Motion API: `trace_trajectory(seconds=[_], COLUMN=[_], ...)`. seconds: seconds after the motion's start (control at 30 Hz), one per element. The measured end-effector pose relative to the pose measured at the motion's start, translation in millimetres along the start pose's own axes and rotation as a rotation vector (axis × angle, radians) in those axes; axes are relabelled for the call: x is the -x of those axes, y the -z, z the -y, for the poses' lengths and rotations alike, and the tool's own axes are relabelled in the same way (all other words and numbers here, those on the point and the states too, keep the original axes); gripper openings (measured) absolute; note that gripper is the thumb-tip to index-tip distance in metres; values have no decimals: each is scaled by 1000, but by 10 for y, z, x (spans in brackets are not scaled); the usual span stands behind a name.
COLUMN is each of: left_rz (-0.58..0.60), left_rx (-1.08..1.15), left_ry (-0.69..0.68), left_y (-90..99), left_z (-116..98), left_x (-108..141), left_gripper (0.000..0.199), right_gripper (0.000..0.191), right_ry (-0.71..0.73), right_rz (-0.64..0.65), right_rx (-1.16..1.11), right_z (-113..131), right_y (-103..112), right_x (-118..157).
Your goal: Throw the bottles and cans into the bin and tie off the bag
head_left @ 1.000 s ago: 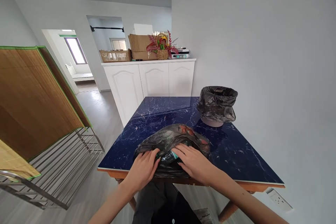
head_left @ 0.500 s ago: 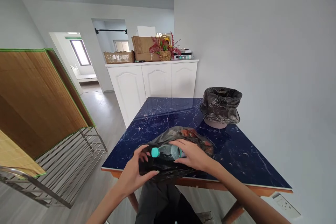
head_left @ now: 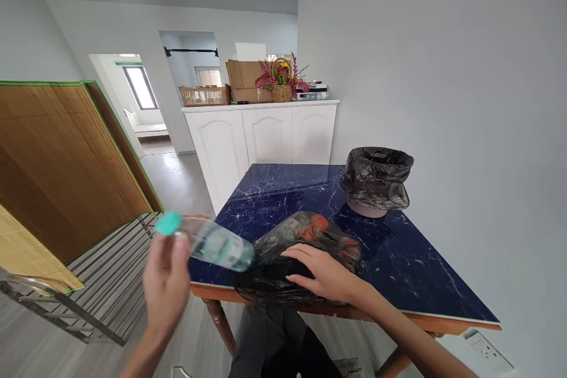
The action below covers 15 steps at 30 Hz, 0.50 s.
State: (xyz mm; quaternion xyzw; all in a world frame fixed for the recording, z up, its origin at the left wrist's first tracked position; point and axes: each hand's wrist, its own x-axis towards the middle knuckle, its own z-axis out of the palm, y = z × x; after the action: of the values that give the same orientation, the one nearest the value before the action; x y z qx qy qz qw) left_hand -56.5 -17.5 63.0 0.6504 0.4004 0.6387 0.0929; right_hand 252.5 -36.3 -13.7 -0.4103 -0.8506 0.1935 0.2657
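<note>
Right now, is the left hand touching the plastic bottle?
Touching. The head view shows it: the left hand has its fingers at the neck of the plastic bottle, just below the teal cap.

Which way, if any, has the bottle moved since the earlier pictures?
Yes, leftward: against the blue table, the bottle in the left hand now extends past the left edge.

A blurred clear plastic bottle (head_left: 221, 246), pale-labelled, is held tilted, its turquoise cap (head_left: 169, 223) raised leftward and its base seen beside a crumpled, bulging black plastic bag (head_left: 274, 274), laid at the table's (head_left: 274, 192) front edge.
</note>
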Motion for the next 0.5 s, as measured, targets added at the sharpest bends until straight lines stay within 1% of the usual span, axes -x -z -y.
trace_trajectory(seconds=[0.03,0.07,0.13,0.2,0.23,0.27,0.33,0.4,0.43,0.5], left_rz=[-115,-190,-227,-167,-111,-66,4,36,44,59], left_rx=[-4,-5,-36,-78,-100,-122,-151,-163,-167,-180], left_ry=[-32,-63,-113,-75,-20,27,88,107,109,112], left_y=[63,105,119,51,-4,-65,-192,-305,-354,-439], left_z=[78,187,492,862,1049,1223,1509,1695,1753,1828], left_x=[-111,-216,-380,-471,-493,-504,-516,-540,-562,-624], left_gripper=[39,41,44,49,51,54,58,59,58,55], right_gripper=[44,42,47,58,62,64,60,50,44,34], right_ry=[5,14,33,33,28,29,54,107,137,187], right_rz=[13,20,2,-61,-100,-138,-207,-240,-229,-158], right_rx=[76,154,302,429,475,508,531,508,487,444], right_z=[-60,-120,-229,-307,-329,-339,-323,-276,-249,-208], right_y=[-26,-60,-139,-205,-225,-234,-225,-195,-181,-166], right_x=[21,34,39,27,22,22,45,94,123,171])
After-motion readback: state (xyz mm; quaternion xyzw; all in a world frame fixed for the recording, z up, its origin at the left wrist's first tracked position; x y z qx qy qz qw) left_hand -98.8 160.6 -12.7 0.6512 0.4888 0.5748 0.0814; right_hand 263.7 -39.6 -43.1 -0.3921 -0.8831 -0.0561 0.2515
